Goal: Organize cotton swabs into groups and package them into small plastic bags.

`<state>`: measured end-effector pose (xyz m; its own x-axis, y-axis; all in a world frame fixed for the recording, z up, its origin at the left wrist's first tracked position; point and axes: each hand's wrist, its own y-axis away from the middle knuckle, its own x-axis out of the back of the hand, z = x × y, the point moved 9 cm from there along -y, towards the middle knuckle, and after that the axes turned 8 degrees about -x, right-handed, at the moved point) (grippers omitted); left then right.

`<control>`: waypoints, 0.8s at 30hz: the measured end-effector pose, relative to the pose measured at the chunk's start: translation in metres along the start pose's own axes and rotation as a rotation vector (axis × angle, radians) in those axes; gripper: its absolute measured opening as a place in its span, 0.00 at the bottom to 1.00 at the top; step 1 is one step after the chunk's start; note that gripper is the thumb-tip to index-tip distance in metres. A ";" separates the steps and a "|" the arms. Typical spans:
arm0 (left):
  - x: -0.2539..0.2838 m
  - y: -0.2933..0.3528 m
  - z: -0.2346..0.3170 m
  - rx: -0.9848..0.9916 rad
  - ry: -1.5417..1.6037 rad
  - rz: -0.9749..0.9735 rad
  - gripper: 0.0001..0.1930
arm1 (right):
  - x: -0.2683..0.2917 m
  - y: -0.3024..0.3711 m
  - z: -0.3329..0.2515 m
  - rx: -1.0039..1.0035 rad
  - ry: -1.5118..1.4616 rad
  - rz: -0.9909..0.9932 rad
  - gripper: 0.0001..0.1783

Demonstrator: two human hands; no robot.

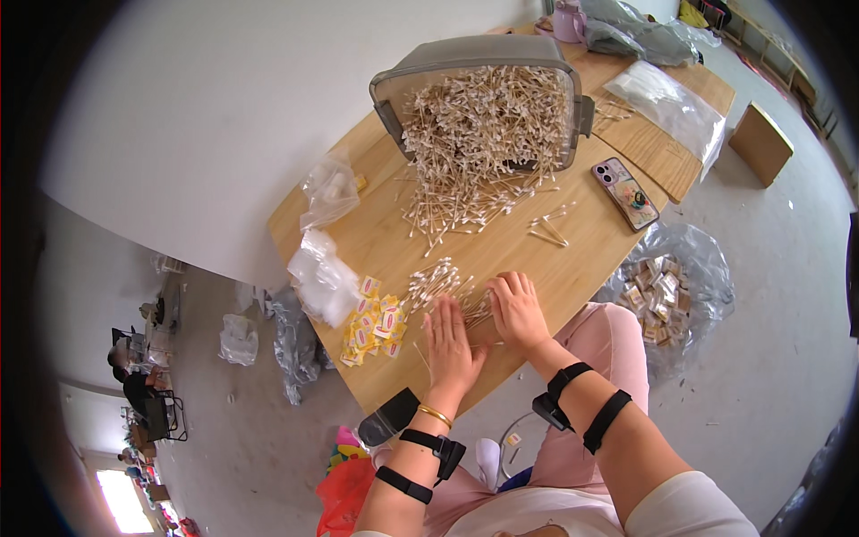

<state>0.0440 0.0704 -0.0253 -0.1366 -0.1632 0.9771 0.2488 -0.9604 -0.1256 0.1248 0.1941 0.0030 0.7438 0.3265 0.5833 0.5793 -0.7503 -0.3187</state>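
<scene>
Left hand (454, 345) flat, fingers extended; right hand (521, 311) slightly bent, can't tell grip; uncounted cotton swabs (477, 310) between. One tipped bin (479, 52), one phone (625, 193) on counter (573, 259).

left hand (454, 347), right hand (519, 311), swabs (475, 311) between

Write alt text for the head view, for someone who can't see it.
A person's left hand and right hand flank a bunch of cotton swabs near the edge of a wooden table. Beyond them, a grey bin lies on its side, spilling many loose swabs; a phone lies to the right, small yellow-and-white pieces to the left.
</scene>
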 end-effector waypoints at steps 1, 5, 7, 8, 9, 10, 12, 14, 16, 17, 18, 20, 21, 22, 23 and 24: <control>-0.001 0.002 0.002 0.001 0.001 -0.001 0.49 | 0.000 0.000 0.000 0.000 0.000 0.003 0.11; -0.007 0.001 0.002 -0.030 0.020 0.003 0.47 | 0.002 -0.002 -0.005 0.005 -0.024 0.003 0.11; -0.001 -0.005 -0.002 0.000 -0.016 0.049 0.47 | 0.001 -0.001 -0.006 0.010 -0.025 -0.005 0.11; 0.001 -0.007 -0.007 0.043 -0.038 0.044 0.45 | -0.001 -0.001 -0.007 0.014 -0.027 -0.008 0.11; 0.003 -0.011 -0.007 0.079 -0.053 0.039 0.44 | 0.000 -0.002 -0.004 0.010 -0.021 -0.008 0.10; 0.007 -0.012 -0.005 0.080 -0.049 0.041 0.44 | 0.000 -0.002 -0.001 0.007 -0.016 -0.008 0.10; 0.034 -0.006 -0.011 0.144 0.031 0.226 0.43 | 0.001 -0.002 -0.001 0.010 -0.016 0.005 0.09; 0.049 0.016 -0.025 0.207 0.035 0.292 0.41 | 0.004 -0.002 -0.002 0.018 -0.015 0.017 0.09; 0.064 0.046 -0.038 0.273 0.035 0.361 0.38 | 0.002 -0.002 -0.003 0.009 0.000 -0.004 0.09; 0.059 0.060 -0.049 0.395 0.015 0.280 0.32 | 0.001 -0.002 -0.003 0.017 0.003 -0.008 0.09; 0.056 0.076 -0.059 0.519 -0.009 0.199 0.26 | 0.000 -0.002 -0.004 0.025 0.002 -0.005 0.09; 0.048 0.092 -0.066 0.527 0.001 0.197 0.19 | -0.002 -0.002 -0.008 0.044 0.000 -0.007 0.09; 0.046 0.095 -0.066 0.524 0.012 0.186 0.13 | -0.001 -0.001 -0.008 0.041 -0.006 -0.001 0.10; 0.045 0.098 -0.066 0.531 0.013 0.194 0.13 | -0.001 -0.001 -0.009 0.037 -0.011 0.005 0.10; 0.045 0.101 -0.067 0.548 0.045 0.236 0.11 | -0.002 -0.002 -0.010 0.046 -0.011 0.002 0.10; 0.048 0.100 -0.063 0.564 0.081 0.277 0.09 | -0.002 -0.002 -0.007 0.032 -0.007 -0.005 0.10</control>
<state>0.0015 -0.0474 -0.0014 -0.0613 -0.4268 0.9023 0.7493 -0.6169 -0.2409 0.1199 0.1907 0.0077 0.7433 0.3340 0.5796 0.5930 -0.7300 -0.3399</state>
